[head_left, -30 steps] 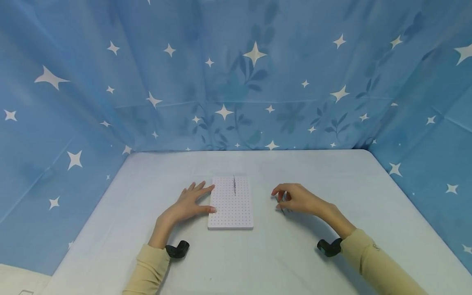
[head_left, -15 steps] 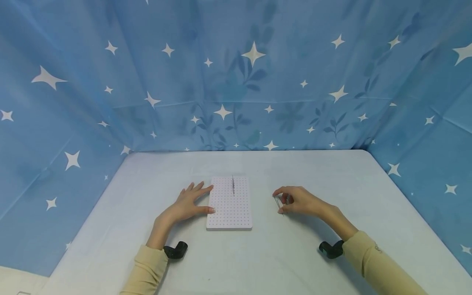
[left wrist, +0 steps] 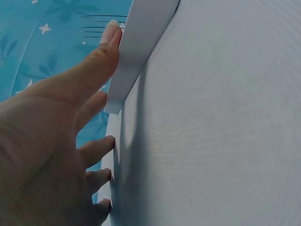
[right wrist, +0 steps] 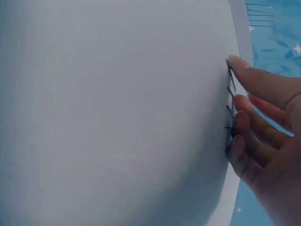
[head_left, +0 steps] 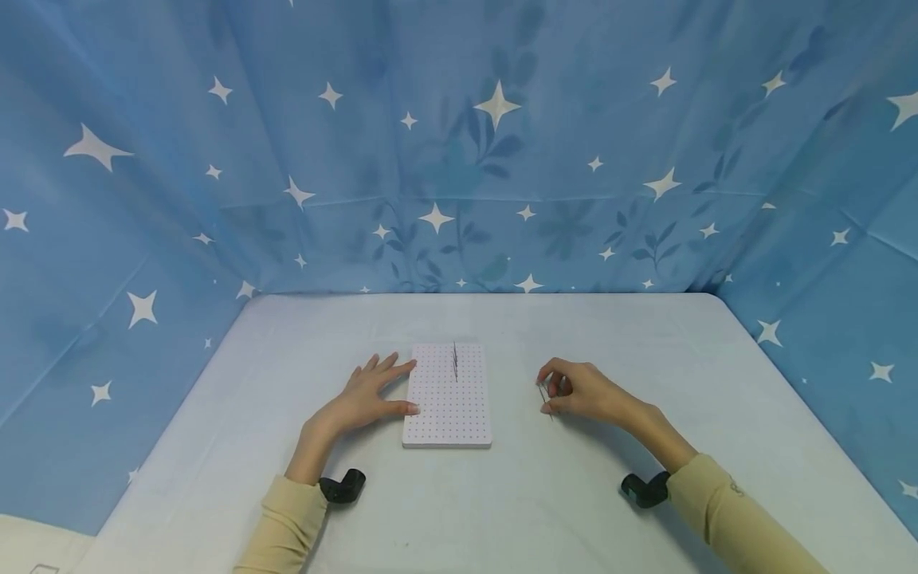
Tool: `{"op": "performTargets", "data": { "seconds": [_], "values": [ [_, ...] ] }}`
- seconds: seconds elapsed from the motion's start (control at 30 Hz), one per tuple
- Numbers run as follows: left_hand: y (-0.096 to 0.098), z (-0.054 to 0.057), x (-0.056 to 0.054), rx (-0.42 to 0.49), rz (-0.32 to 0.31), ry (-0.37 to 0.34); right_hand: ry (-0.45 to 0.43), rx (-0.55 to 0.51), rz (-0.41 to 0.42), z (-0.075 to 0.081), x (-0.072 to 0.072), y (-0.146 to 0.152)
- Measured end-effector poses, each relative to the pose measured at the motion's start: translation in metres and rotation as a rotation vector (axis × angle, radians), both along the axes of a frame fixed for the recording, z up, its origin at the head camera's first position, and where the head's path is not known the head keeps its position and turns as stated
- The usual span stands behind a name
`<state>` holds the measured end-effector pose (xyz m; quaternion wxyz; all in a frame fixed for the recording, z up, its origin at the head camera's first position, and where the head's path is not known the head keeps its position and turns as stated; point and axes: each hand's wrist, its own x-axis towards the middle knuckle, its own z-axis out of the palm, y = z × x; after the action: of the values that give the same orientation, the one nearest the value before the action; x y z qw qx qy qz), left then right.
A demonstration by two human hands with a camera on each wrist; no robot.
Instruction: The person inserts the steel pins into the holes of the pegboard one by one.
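A white pegboard [head_left: 448,414] with rows of small holes lies flat on the table. Several thin metal pins [head_left: 455,363] stand upright in a line near its far end. My left hand [head_left: 362,399] is spread at the board's left side, thumb and index fingertip touching its edge. Right of the board, the curled thumb and index finger of my right hand [head_left: 584,391] span a thin metal pin [right wrist: 232,77] near the tabletop. More pin ends [right wrist: 229,110] show by the other fingers in the right wrist view; the fingers hide the rest of them.
The table [head_left: 459,518] has a white cover. A blue curtain [head_left: 323,159] with white stars hangs behind it and along both sides. A black wrist camera [head_left: 344,486] sits on the left wrist and another camera [head_left: 645,488] on the right.
My right hand has shifted slightly, and its fingers have moved a little about the thin pin. The left hand, board and upright pins keep their places; the head view sways slightly.
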<state>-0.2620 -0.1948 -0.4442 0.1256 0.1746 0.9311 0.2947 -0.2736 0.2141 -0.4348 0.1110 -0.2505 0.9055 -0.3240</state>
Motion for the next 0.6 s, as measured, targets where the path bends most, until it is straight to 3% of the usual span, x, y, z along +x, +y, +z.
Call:
{"op": "performTargets", "data": {
  "seconds": [0.2, 0.6],
  "values": [
    [-0.0009, 0.0008, 0.0009, 0.007, 0.001, -0.003, 0.031, -0.034, -0.036, -0.0011, -0.0006, -0.0012],
    [-0.0010, -0.0007, 0.0009, 0.009, -0.003, -0.005, -0.005, -0.106, -0.032, 0.0053, 0.0008, -0.0098]
  ]
}}
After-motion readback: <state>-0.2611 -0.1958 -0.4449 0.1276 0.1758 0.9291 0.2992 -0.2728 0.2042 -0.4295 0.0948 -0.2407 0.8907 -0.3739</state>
